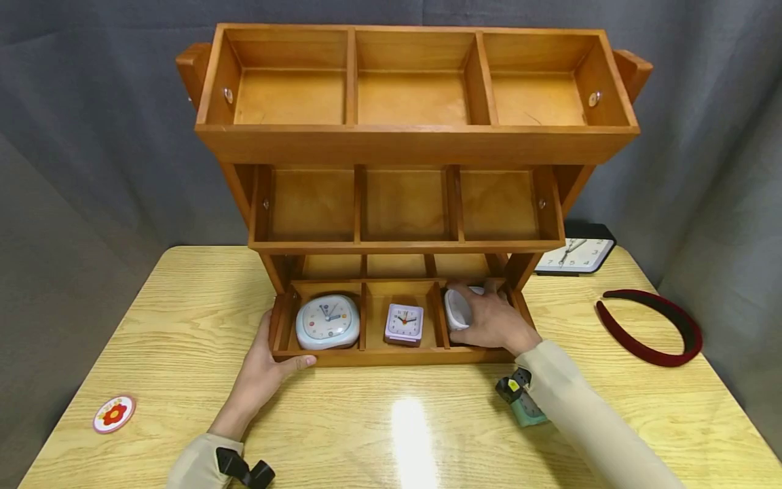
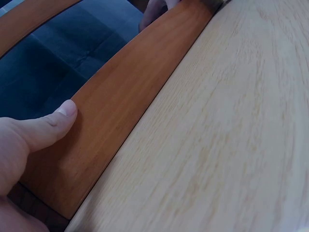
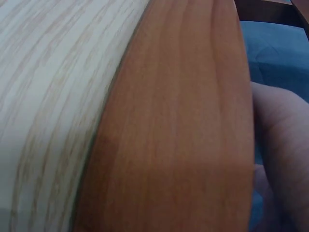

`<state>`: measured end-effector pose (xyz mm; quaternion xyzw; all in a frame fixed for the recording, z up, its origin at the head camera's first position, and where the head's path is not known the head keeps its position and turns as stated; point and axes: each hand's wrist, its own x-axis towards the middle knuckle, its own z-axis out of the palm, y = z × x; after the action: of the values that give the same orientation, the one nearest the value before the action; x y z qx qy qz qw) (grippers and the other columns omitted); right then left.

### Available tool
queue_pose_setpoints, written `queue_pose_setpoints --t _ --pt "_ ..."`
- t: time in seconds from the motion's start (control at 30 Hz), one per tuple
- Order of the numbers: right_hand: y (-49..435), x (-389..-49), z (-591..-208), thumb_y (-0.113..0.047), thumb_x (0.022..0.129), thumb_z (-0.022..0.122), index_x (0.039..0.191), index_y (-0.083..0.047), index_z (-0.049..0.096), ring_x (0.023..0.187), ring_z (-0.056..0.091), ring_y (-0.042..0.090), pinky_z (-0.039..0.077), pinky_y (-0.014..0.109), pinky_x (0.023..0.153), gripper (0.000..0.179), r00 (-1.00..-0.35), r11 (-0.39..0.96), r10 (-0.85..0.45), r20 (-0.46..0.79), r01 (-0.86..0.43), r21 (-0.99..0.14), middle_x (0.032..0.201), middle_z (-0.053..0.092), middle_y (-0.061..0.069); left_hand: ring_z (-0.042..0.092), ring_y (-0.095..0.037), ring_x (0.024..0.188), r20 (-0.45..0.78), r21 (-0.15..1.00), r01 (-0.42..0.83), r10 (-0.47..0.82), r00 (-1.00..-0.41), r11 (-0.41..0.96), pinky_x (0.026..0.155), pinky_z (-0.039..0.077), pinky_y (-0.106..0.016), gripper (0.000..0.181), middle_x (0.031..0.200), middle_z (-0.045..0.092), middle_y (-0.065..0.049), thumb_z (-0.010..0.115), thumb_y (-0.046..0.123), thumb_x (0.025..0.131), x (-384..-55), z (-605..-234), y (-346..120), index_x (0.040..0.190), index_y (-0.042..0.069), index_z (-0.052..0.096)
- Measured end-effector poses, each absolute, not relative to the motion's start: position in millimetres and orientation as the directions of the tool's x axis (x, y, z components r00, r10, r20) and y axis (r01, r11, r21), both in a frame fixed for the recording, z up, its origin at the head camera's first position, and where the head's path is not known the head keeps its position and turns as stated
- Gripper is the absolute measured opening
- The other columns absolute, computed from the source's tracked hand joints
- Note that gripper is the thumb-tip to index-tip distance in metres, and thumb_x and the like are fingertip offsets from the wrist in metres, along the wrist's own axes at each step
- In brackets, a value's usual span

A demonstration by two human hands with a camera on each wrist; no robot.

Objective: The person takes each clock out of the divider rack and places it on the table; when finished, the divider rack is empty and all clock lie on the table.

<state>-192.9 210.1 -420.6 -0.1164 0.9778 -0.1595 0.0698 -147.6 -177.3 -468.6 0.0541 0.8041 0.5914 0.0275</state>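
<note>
A three-tier wooden organizer box (image 1: 421,146) stands at the middle of the table. My left hand (image 1: 259,373) holds the front left corner of its bottom tier, thumb (image 2: 60,118) on the front panel and fingers along the side. In the bottom right compartment, my right hand (image 1: 496,319) grips a white rounded alarm clock (image 1: 457,311), partly covered by the hand; its dial cannot be made out. A pale blue-white alarm clock (image 1: 328,319) lies in the bottom left compartment. The bottom middle compartment holds a small lilac square clock (image 1: 404,323).
A black-framed clock (image 1: 577,250) stands behind the box at right. A dark red headband (image 1: 656,326) lies at the right. Below my right wrist is a green clock (image 1: 529,409), partly hidden. At the left lies a round flower-patterned piece (image 1: 114,414).
</note>
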Motion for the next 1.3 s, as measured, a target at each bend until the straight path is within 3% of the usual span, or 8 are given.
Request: queue_pose_setpoints --t 0.17,0.27,0.47,0.7,0.97,1.3 --pt "215 -191 -419 -0.041 0.071 0.075 0.146 -0.025 0.039 0.101 0.057 0.039 0.051 0.047 0.072 0.085 -0.964 0.921 -0.253 -0.075 -0.217 -0.324 0.115 0.06 0.024 0.032 -0.036 0.142 0.016 0.953 0.052 0.123 -0.992 0.3 0.116 0.027 -0.054 0.107 0.155 0.03 -0.014 0.083 0.017 0.076 -148 -470 -175 0.155 0.019 0.011" --pt "219 -188 -413 -0.04 0.069 0.076 0.144 -0.02 0.043 0.096 0.055 0.035 0.05 0.042 0.068 0.084 -0.967 0.917 -0.253 -0.03 -0.23 -0.327 0.105 0.063 0.018 0.032 -0.036 0.142 0.016 0.952 0.055 0.128 -0.992 0.303 0.116 0.027 -0.054 0.107 0.155 0.03 -0.014 0.083 0.017 0.076 -148 -470 -174 0.155 0.019 0.011" --pt "223 -173 -385 -0.034 0.066 0.08 0.138 -0.015 0.051 0.097 0.053 0.038 0.052 0.044 0.071 0.08 -0.953 0.892 -0.282 0.109 -0.303 -0.336 0.106 0.06 0.023 0.032 -0.036 0.142 0.023 0.947 0.063 0.129 -0.991 0.316 0.117 0.026 -0.054 0.108 0.155 0.03 -0.014 0.083 0.019 0.076 -149 -468 -173 0.155 0.019 0.011" --pt "226 -135 -361 -0.033 0.062 0.083 0.138 -0.019 0.05 0.091 0.055 0.035 0.052 0.035 0.06 0.083 -0.933 0.867 -0.303 0.195 -0.355 -0.35 0.114 0.048 0.03 0.032 -0.036 0.142 0.022 0.945 0.064 0.133 -0.991 0.32 0.117 0.026 -0.054 0.108 0.155 0.03 -0.015 0.083 0.018 0.076 -150 -466 -173 0.155 0.017 0.01" --pt "210 -76 -362 -0.038 0.058 0.087 0.136 -0.033 0.051 0.09 0.056 0.028 0.048 0.024 0.056 0.086 -0.93 0.859 -0.325 0.171 -0.366 -0.359 0.12 0.047 0.021 0.029 -0.038 0.143 0.003 0.945 0.044 0.127 -0.992 0.324 0.117 0.023 -0.055 0.109 0.156 0.028 -0.016 0.083 0.019 0.076 -149 -465 -175 0.155 0.017 0.008" --pt "187 -45 -398 -0.043 0.054 0.088 0.138 -0.046 0.045 0.094 0.051 0.025 0.046 0.029 0.059 0.094 -0.937 0.889 -0.347 0.032 -0.339 -0.306 0.128 0.045 0.018 0.029 -0.038 0.143 -0.027 0.941 0.012 0.109 -0.994 0.337 0.117 0.024 -0.054 0.112 0.157 0.027 -0.017 0.083 0.021 0.076 -147 -465 -177 0.156 0.018 0.004"
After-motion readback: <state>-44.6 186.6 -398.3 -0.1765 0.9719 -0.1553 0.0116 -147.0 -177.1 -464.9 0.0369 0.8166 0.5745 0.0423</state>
